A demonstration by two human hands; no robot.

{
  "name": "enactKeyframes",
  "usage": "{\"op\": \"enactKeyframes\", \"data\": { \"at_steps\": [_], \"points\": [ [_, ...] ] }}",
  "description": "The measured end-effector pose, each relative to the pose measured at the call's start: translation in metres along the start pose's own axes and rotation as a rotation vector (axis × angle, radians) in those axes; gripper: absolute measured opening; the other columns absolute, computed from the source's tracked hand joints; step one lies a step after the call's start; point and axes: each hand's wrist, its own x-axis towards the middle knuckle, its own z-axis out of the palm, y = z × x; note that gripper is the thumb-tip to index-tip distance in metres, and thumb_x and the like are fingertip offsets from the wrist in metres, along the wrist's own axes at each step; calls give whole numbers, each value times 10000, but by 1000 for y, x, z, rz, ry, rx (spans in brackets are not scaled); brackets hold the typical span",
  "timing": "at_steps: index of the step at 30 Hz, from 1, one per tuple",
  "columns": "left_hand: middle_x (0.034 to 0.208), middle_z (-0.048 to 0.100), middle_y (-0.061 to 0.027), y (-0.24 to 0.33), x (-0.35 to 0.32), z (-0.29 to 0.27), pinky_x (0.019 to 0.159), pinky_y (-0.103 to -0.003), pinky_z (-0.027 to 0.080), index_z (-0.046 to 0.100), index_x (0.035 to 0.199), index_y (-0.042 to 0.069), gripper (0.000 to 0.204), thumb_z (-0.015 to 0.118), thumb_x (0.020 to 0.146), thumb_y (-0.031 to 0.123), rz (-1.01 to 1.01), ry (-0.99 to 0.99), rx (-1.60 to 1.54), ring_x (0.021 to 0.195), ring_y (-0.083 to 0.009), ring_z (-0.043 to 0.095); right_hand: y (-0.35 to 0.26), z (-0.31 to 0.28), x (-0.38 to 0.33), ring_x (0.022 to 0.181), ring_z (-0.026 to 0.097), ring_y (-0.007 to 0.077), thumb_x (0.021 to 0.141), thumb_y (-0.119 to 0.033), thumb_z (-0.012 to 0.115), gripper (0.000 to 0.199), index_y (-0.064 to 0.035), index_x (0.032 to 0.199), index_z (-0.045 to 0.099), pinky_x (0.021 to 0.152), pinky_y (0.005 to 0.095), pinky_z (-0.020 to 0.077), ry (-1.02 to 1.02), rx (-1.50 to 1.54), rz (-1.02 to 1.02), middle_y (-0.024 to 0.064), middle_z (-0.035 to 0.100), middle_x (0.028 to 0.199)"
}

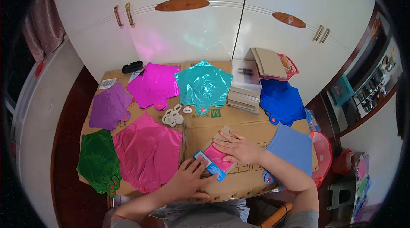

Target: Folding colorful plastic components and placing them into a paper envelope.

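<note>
The left hand (188, 179), spread, touches the blue label (218, 173) of the flat pink foil packet (215, 156); the right hand (241, 148), spread, covers its far end. White plastic rings (179, 119) lie left beyond it.

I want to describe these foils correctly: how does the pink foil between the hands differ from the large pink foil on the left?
The small pink foil looks compact and straight-edged; the large pink foil is spread out, with pointed corners. The small one has a blue label strip along one end; the large one shows none. Both are shiny pink.
</note>
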Motion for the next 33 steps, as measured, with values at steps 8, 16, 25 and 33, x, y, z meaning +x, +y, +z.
{"op": "enactKeyframes", "data": {
  "at_steps": [8, 16, 25, 33],
  "points": [
    [1086, 539, -212, 30, 5, 14, 850, -439, 423, 552, 1217, 261, 458, 568, 802, 454, -36, 218, 121, 981, -342, 546, 2, -13, 7, 1409, 133, 283, 886, -479, 480, 630, -188, 1424, 328, 1125, 504, 139, -62, 49, -138, -3, 260, 1500],
    [1017, 554, -206, 33, 8, 12, 823, -412, 434, 569, 1199, 254, 355, 482, 855, 265, -35, 220, 199, 913, -322, 564, 16, -31, -18, 1401, 170, 287, 881, -285, 548, 546, -188, 1393, 384, 1124, 484, 166, -82, -27, -27, 12, 285, 1491],
    [999, 546, -205, 31, 8, 13, 840, -415, 441, 577, 1202, 253, 382, 468, 837, 226, -26, 215, 219, 883, -318, 560, -28, -32, 33, 1238, 444, 299, 844, -195, 591, 411, -95, 1238, 538, 1033, 436, 335, 378, 62, 84, 107, 480, 1338],
    [984, 565, -219, 32, 8, 26, 831, -443, 452, 565, 1228, 225, 404, 453, 840, 226, -52, 219, 178, 874, -322, 568, 5, -17, 121, 969, 560, 252, 779, -167, 636, 240, -113, 1013, 640, 810, 386, 439, 431, 50, 163, 45, 601, 1010]
  ]
}}
